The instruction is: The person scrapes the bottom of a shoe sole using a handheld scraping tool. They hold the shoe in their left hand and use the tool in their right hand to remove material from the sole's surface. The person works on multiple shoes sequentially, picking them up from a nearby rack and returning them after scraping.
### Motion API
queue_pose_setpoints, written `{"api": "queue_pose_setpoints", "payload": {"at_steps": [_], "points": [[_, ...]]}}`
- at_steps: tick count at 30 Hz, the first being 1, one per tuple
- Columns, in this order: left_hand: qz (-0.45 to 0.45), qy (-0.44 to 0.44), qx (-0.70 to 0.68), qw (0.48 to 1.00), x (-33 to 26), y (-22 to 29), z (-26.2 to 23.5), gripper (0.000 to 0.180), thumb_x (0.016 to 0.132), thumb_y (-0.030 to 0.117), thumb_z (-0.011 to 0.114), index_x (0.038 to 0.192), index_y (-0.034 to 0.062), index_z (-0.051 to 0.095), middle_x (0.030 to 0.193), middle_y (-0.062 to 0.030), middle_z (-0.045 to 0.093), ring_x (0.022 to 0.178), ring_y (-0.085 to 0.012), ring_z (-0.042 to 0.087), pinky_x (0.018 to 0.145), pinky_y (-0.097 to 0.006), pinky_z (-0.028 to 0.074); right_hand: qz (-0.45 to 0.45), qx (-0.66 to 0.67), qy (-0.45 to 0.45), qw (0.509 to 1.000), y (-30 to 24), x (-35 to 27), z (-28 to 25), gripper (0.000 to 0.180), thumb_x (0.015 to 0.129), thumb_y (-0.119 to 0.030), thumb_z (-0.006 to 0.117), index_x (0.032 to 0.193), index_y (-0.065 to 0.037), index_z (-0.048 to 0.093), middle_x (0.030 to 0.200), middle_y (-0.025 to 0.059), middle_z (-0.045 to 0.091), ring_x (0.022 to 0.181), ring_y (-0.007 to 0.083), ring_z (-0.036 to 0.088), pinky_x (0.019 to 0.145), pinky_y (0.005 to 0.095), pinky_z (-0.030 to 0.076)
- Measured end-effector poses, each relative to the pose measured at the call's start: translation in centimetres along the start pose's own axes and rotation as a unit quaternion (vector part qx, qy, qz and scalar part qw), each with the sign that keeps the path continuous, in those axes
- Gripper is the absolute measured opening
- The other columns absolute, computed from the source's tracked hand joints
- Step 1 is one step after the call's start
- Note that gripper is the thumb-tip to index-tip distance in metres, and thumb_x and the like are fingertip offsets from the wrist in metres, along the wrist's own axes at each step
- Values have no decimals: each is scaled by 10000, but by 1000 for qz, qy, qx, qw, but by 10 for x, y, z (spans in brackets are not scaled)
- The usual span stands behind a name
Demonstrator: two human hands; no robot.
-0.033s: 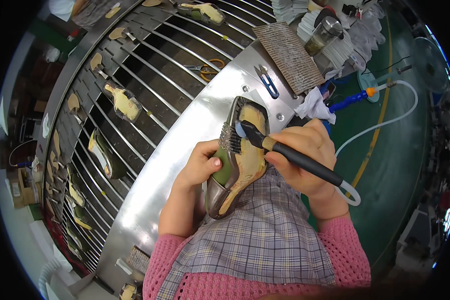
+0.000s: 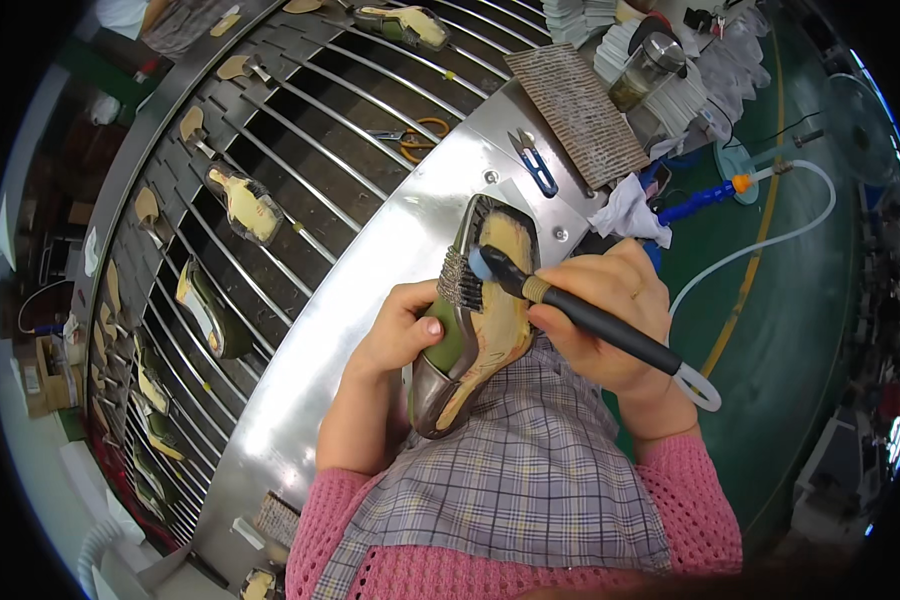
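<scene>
Far left: green shoe lying on metal rods, other shoes spaced along them; then shiny metal table edge

Left hand: thumb pressed on green side of held shoe, clamped; remaining fingers mostly hidden behind it. Shoe tilted, beige underside up, above plaid apron, studded band on its left side

Brush tool: bluish tip at underside, beside band. Blue-handled snips beyond, on metal

Right hand: fingers closed round black handle, white hose farther right
</scene>
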State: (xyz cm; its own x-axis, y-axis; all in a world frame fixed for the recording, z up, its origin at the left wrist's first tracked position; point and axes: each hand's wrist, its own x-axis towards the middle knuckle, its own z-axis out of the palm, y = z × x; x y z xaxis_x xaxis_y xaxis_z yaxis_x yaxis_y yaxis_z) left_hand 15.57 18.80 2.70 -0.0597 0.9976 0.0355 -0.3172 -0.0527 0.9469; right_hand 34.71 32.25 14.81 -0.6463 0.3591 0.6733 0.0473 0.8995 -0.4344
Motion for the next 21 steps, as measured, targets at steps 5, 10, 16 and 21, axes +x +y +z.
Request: {"api": "queue_pose_setpoints", "payload": {"at_steps": [5,10,16,21], "points": [[4,-11,19,1000,-1,4,-5,702,837,567,663,1119,-75,635,961,-94,687,874,-133,624,760,-273,510,20,78,-102,992,-1,5,-22,271,723,-157,824,914,-41,671,823,58,656,677,222,597,585,309,471],[0,-47,36,998,5,11,-3,678,831,538,684,1123,-73,637,963,-88,686,881,-134,614,770,-278,503,32,71,-32,996,11,5,-15,231,752,-138,799,915,-43,665,817,62,654,685,236,594,621,330,458],[0,-33,5,999,6,12,-3,631,842,483,699,1130,-74,633,980,-84,683,899,-132,607,789,-278,494,37,156,-126,979,9,6,-25,242,724,-125,801,911,-43,671,816,61,653,689,237,592,606,327,464],[-19,-36,-1,999,7,9,-3,620,842,465,707,1133,-77,631,970,-78,681,896,-125,601,793,-273,490,49,183,-135,973,16,8,-27,230,730,-150,811,888,-47,680,800,57,655,691,227,597,600,316,460]]}}
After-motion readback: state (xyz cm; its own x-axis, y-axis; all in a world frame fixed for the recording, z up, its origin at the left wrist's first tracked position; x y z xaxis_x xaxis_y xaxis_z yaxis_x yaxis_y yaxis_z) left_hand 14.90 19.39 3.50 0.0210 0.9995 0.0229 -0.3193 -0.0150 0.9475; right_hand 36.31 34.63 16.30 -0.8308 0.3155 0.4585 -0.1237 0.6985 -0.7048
